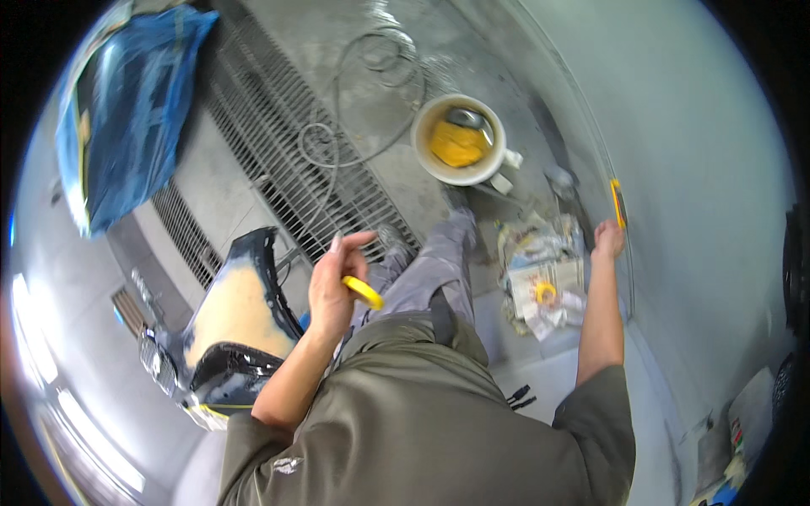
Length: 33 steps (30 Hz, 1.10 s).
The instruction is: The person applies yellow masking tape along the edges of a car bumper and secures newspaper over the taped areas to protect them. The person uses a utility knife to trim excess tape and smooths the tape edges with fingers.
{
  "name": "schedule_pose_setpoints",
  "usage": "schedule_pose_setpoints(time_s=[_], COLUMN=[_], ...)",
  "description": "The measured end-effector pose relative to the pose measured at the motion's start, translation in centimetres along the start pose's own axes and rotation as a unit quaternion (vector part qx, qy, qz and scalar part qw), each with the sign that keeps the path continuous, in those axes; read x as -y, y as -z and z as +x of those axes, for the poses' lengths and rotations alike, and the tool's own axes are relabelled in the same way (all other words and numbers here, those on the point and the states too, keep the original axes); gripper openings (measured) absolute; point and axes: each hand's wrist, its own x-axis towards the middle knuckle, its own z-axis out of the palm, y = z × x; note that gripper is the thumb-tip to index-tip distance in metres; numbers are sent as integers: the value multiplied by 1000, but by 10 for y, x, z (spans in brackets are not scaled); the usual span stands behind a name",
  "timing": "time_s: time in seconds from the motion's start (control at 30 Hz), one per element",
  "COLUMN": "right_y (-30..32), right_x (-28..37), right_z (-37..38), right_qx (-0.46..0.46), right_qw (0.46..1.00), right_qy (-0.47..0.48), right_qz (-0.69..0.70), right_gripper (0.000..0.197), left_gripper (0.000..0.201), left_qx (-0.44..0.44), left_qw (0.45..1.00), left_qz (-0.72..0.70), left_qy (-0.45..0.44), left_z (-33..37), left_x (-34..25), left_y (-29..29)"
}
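My left hand is in front of my waist with a roll of yellow tape in it. The thumb and a finger stretch forward, while the other fingers curl at the roll. Out at the right, my right hand is closed at the lower end of a slim yellow and black tool, which looks like a utility knife. It is upright beside the pale wall. How the fingers wrap round it is too small to make out.
A white bucket with a yellow cloth stands ahead. Papers with another yellow tape roll lie at right. A partly sanded car panel is at left, a blue-covered part beyond. A hose crosses the floor grate.
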Motion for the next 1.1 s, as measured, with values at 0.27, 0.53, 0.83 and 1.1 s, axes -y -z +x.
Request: schedule_pose_setpoints(time_s=[0.27,0.53,0.83,1.1], right_y=[-195,-306,-425,-502], right_x=[143,215,210,207], right_z=[-394,-541,-643,-679], right_qx=[687,610,543,537], right_qw=[676,501,363,330], right_qy=[230,603,737,745], right_qz=[-134,-117,-171,-217], right_gripper=[41,32,35,36], left_gripper=[62,25,39,29], left_qx=[55,-72,-236,-247], left_qw=[961,915,798,809], left_qz=[-198,-124,130,143], left_qy=[-184,-378,-539,-514], left_z=[-12,-22,-34,6], left_x=[-48,-65,-88,-117], left_y=[-2,101,248,314])
